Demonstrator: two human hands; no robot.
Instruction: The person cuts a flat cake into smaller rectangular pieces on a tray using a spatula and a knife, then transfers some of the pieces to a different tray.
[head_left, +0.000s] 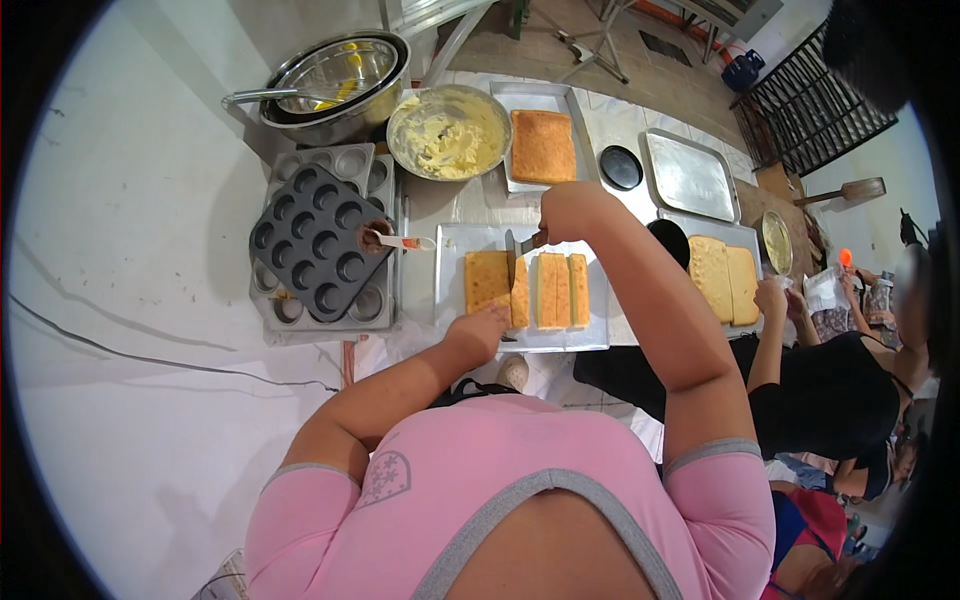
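My right hand (564, 213) is closed on the handle of a knife (513, 259), whose blade stands in a block of sponge cake (486, 281), near its right side. The fingers of my left hand (480, 330) rest on the cake's near edge beside the blade. The cake lies on a metal tray (525, 238). To its right on the same tray, several cut strips of cake (553, 291) lie side by side, the rightmost slightly apart.
A bowl of pale yellow cream (448, 133), a tray with uncut sponge cake (543, 146) and nested steel bowls (337, 82) stand behind. Muffin pans (315, 240) are stacked left. An empty tray (690, 176), more cake (720, 281) and a person in black (832, 397) are right.
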